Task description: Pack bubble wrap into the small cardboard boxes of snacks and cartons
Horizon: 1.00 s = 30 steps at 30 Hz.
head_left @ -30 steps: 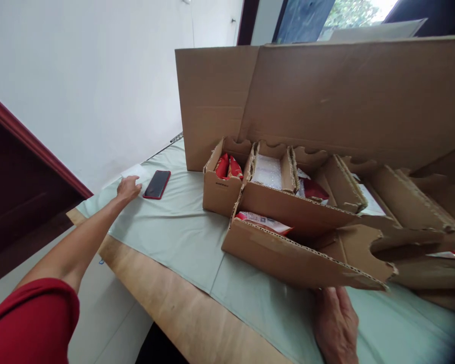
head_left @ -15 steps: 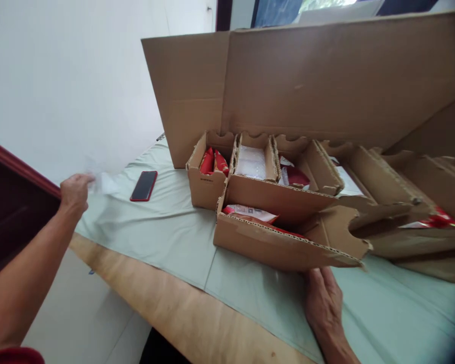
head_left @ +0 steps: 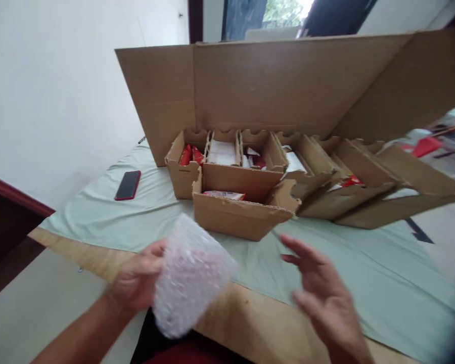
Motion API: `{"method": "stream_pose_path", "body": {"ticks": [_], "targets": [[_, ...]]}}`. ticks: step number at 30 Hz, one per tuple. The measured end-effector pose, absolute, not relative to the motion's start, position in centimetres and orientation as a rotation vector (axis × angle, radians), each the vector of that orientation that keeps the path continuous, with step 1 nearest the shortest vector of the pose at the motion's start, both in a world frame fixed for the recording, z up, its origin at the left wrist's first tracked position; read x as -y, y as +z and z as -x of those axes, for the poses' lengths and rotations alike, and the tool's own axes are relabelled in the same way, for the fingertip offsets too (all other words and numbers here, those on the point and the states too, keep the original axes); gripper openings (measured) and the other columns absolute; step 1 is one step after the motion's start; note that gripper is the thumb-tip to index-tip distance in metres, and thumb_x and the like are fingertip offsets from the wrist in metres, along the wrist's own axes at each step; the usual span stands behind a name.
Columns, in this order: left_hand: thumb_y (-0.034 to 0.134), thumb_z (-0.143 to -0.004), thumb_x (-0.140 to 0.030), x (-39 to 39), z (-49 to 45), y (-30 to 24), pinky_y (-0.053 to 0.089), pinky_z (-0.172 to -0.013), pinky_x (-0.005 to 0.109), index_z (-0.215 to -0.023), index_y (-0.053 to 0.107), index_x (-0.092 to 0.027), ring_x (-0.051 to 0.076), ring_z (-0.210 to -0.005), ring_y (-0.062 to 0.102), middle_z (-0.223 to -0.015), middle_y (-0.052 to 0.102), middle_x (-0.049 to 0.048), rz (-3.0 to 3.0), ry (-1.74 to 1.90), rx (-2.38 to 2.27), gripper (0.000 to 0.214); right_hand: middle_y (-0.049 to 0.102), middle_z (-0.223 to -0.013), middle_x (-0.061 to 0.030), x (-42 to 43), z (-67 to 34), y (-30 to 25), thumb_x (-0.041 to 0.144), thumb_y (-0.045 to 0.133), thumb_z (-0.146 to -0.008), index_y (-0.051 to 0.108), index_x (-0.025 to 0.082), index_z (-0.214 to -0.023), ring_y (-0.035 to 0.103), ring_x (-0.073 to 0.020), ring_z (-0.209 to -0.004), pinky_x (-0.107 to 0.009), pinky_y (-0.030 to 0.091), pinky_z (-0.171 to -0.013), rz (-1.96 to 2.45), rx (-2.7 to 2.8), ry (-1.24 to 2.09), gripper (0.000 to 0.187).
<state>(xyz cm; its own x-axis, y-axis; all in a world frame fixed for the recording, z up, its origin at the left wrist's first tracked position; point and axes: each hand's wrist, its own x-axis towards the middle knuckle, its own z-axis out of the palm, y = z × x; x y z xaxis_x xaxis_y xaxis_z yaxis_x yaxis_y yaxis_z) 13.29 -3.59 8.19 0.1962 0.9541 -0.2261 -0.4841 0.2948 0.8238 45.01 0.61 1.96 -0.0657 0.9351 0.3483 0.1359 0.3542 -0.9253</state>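
Note:
A clear bubble wrap pouch (head_left: 191, 278) is pinched at its left edge by my left hand (head_left: 140, 275), held up over the table's front edge. My right hand (head_left: 326, 298) hovers to the right of the pouch with fingers spread, holding nothing and slightly blurred. Beyond both hands stands a front cardboard bin (head_left: 238, 217) with a red and white packet (head_left: 225, 195) inside. Behind it is a row of cardboard bins; one has red packets (head_left: 191, 154), another flat bubble wrap (head_left: 222, 152).
A phone with a red edge (head_left: 128, 185) lies on the pale green cloth (head_left: 151, 222) at left. A tall cardboard panel (head_left: 269, 86) rises behind the bins. More bins (head_left: 382, 199) stand at right. The table's bare wooden edge (head_left: 258, 308) runs along the front.
My left hand has come from the far left to the front middle with the bubble wrap pouch. My right hand has left the front bin and opened. The view has shifted right.

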Motion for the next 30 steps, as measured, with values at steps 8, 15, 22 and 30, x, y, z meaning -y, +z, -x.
{"method": "stream_pose_path", "body": {"ticks": [8,15,22,30], "targets": [[0.089,-0.060,-0.054,2.6,-18.0,4.1,0.053,-0.075,0.032,-0.070,0.061,-0.021,0.021,-0.076,0.067,-0.070,0.065,0.0008,-0.716,1.204,-1.001,0.044,0.071,-0.075,-0.0015,1.3,-44.9,-0.1,0.057,0.081,-0.074,0.072,0.019,-0.090,0.064,-0.0164,-0.064,-0.027,0.052,-0.058,1.173,1.398,1.571,0.041],[0.077,-0.068,-0.071,2.5,-17.3,-2.1,0.030,-0.052,0.024,-0.058,0.042,-0.021,0.009,-0.056,0.031,-0.058,0.034,-0.0069,-0.902,1.007,-1.434,0.061,0.072,-0.084,-0.0038,-0.1,-49.2,-0.9,0.054,0.073,-0.081,0.069,0.021,-0.113,0.068,-0.0220,-0.080,-0.037,0.056,-0.074,1.565,1.436,0.906,0.046],[0.072,-0.069,-0.078,2.7,-17.3,-2.9,0.037,-0.056,0.025,-0.061,0.042,-0.022,0.011,-0.058,0.034,-0.060,0.037,-0.0060,-0.890,0.936,-1.417,0.064,0.065,-0.139,-0.0126,2.8,-45.4,-1.4,0.044,0.070,-0.091,0.060,0.025,-0.137,0.059,-0.0319,-0.131,-0.055,0.048,-0.107,1.220,2.190,0.542,0.050],[0.075,-0.070,-0.072,3.8,-16.2,-2.8,0.034,-0.056,0.024,-0.063,0.060,-0.018,0.011,-0.057,0.041,-0.059,0.050,-0.0032,-0.920,0.883,-1.430,0.057,0.079,-0.109,-0.0067,0.8,-41.8,-1.6,0.018,0.053,-0.097,0.072,0.023,-0.094,0.072,-0.0270,-0.108,-0.045,0.053,-0.093,1.199,2.173,0.430,0.020]]}}
